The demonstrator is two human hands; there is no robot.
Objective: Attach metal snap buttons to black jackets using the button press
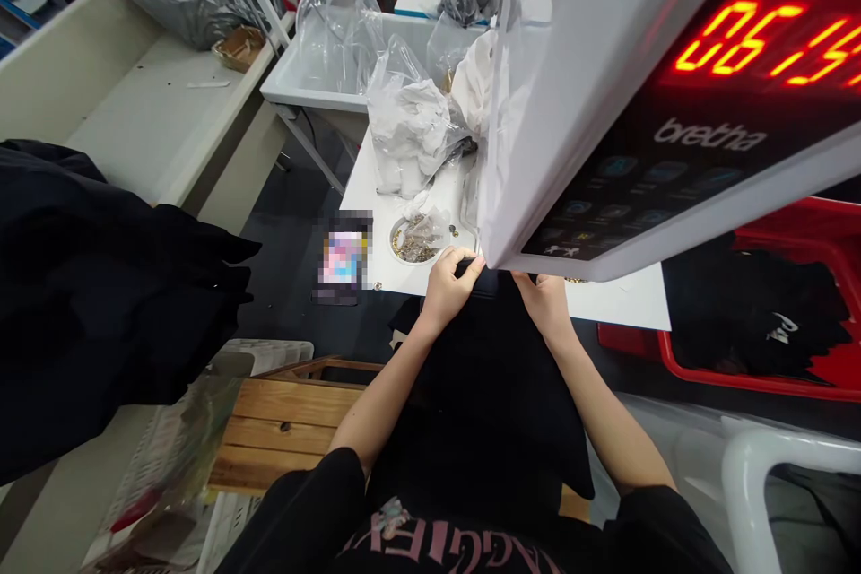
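Observation:
Black cloth [488,332] hangs from the edge of the white work table down over my lap. At its top left edge, my left hand [449,285] pinches the cloth between thumb and fingers, just under the corner of a white machine head [538,108]. My right hand [546,300] grips the cloth's right side, with its fingertips partly hidden by the machine. Left of my left hand, a round bowl [393,251] set into the table holds small brass-coloured metal fasteners [410,238] and a piece of clear plastic. The machine head hides the spot between my hands.
Plastic bags of white material [410,134] lie on the table [360,170]. A red bin [679,363] with black garments stands at right, near a white tubular rail [740,475]. Dark cloth [100,314] is piled at left, beside a wooden stool [282,430].

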